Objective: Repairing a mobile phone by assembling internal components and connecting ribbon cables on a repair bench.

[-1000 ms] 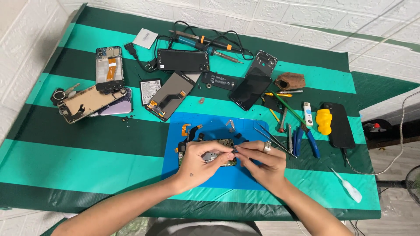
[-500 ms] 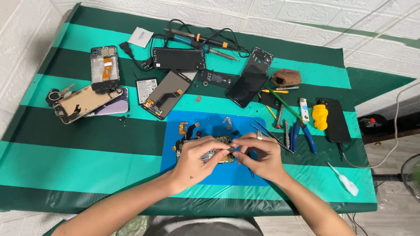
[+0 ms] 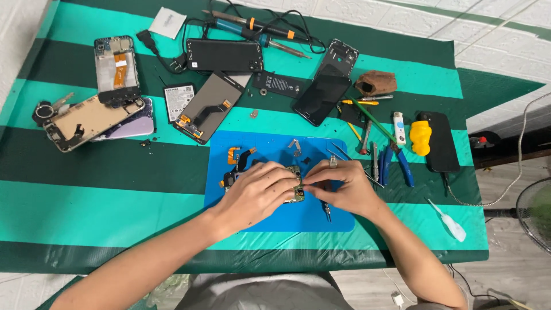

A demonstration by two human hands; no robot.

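Note:
My left hand [image 3: 258,192] and my right hand [image 3: 338,186] meet over a blue work mat [image 3: 270,221] and together grip a small green phone circuit board [image 3: 297,182]. Left-hand fingers cover most of the board from the left. Right-hand fingertips pinch its right edge, and there is a ring on one finger. A thin tool [image 3: 326,211] pokes out below my right hand. Small orange flex cables [image 3: 235,154] lie on the mat just above my left hand.
On the green striped cloth [image 3: 115,189] lie several opened phones [image 3: 86,117], a black screen [image 3: 224,55], a dark phone frame [image 3: 327,86], a soldering iron [image 3: 258,28], tweezers and blue-handled pliers [image 3: 396,161], a yellow object on a black phone [image 3: 439,143], and a white bottle [image 3: 450,224].
Both hands have stayed on the circuit board at the middle of the mat; the fingers have shifted slightly. The camera view has drifted a little.

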